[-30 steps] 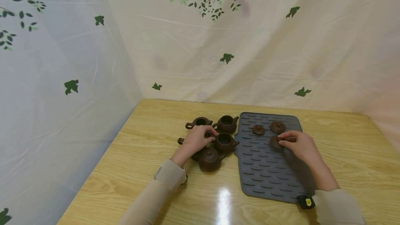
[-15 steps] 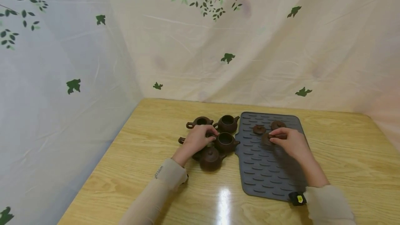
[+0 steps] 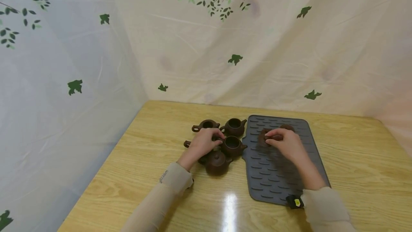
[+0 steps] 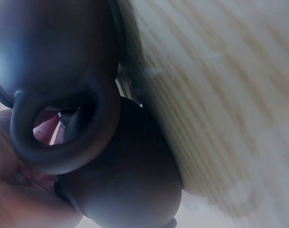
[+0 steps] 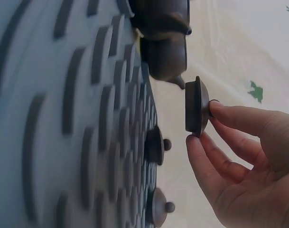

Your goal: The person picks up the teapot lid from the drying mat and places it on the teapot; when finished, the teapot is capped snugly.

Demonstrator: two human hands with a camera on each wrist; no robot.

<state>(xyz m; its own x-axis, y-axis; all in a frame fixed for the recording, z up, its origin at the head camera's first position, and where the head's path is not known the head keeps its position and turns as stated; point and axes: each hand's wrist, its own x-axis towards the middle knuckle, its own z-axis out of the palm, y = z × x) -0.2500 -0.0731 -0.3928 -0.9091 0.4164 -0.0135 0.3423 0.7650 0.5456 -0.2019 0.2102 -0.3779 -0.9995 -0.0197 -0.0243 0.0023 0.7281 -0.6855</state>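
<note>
1. Biggest worry from where I'm standing: the left hand is in the middle of four pots packed tight on the surface. Its fingers curl round the handle of the open pot just left of the mat. The pots touch or nearly touch, so any tug on that one could knock a neighbour's spout or handle and chip it. Fired clay probably won't forgive that.

2. The right hand pinches a lid by its little knob, thumb underneath, holding it clear above the mat. That's a tiny grip point, so I'd guess it could swing or slip out and land edge-first.

3. Two more lids sit on the mat right below it. A drop would likely hit one of them.

4. Smallest thing: the ribbed mat is soft, so a fall there is probably survivable. Over bare wood or the open pot's rim, much less so.
</note>
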